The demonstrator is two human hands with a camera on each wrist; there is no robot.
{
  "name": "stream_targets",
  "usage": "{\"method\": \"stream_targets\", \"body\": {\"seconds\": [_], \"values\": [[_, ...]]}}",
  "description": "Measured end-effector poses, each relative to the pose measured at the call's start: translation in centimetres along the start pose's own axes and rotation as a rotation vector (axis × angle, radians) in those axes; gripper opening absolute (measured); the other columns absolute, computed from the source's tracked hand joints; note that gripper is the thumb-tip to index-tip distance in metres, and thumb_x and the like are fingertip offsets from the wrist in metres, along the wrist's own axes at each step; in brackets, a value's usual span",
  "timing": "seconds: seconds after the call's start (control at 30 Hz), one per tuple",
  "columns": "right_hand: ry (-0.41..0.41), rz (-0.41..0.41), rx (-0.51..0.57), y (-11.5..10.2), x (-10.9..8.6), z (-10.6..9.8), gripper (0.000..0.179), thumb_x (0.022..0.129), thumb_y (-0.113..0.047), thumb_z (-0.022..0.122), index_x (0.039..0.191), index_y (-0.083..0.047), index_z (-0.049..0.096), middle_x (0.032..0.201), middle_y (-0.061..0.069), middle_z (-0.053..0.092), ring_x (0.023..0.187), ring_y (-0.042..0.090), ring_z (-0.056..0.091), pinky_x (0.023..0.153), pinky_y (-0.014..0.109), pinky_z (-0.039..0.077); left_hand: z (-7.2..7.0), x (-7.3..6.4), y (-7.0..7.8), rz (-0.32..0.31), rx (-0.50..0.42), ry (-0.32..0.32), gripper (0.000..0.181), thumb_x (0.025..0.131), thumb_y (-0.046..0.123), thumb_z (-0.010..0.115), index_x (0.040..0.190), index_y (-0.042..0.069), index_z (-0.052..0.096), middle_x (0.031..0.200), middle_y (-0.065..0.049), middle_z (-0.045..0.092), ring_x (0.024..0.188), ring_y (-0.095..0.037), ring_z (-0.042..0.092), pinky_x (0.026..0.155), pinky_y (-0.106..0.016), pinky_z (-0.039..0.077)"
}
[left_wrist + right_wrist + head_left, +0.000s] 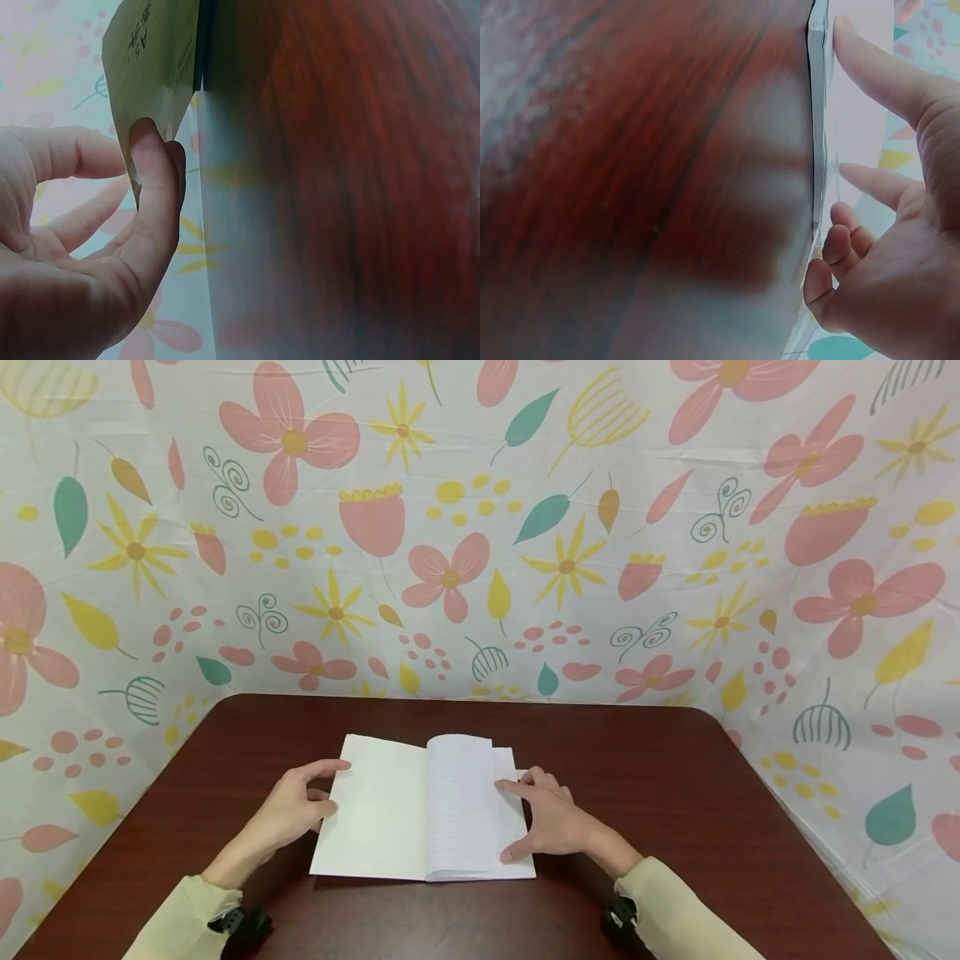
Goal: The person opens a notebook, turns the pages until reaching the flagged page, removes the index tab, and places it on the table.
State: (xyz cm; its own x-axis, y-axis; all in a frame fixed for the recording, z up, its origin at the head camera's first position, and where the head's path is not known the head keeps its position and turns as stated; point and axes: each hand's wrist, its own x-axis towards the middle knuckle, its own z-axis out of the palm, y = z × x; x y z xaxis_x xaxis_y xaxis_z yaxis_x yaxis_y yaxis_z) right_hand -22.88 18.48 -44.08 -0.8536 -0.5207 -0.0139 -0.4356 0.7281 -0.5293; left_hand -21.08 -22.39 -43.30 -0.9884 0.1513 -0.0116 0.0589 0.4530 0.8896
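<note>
A notebook [382,810] lies spread on the dark table, a plain cream page on its left and faintly lined pages on its right. The uppermost right page curves up near the spine, its outer edge short of the pages beneath. My left hand [288,806] holds the left cover by its outer edge, index finger and thumb on top, other fingers beneath. In the left wrist view, dark lettering shows on that cover's [142,67] outer face. Thumb and index finger of my right hand [555,818] touch the right pages; its other fingers bend beside their edge [819,135].
The dark brown wooden table [600,910] has rounded far corners. Behind and beside it hangs a white cloth [570,635] printed with flowers and leaves. Black straps with small devices [243,925] sit on both wrists, below pale sleeves [180,918].
</note>
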Motion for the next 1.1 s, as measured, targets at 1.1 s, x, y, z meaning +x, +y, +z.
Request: {"method": "stream_targets", "body": {"seconds": [1.1], "values": [[0.058, -0.098, 0.244, 0.6, 1.0, -0.8, 0.068, 0.085, -0.029, 0.09, 0.141, 0.0, 0.064, 0.104, 0.011, 0.064, 0.082, 0.025, 0.053, 0.066, 0.028, 0.043, 0.0, 0.0, 0.1, -0.008, -0.013, -0.003, 0.059, 0.089, -0.01, 0.065, 0.146, 0.003, 0.058, 0.148, -0.028, 0.045, 0.081, -0.026, 0.067, 0.063, -0.039, 0.06]]}}
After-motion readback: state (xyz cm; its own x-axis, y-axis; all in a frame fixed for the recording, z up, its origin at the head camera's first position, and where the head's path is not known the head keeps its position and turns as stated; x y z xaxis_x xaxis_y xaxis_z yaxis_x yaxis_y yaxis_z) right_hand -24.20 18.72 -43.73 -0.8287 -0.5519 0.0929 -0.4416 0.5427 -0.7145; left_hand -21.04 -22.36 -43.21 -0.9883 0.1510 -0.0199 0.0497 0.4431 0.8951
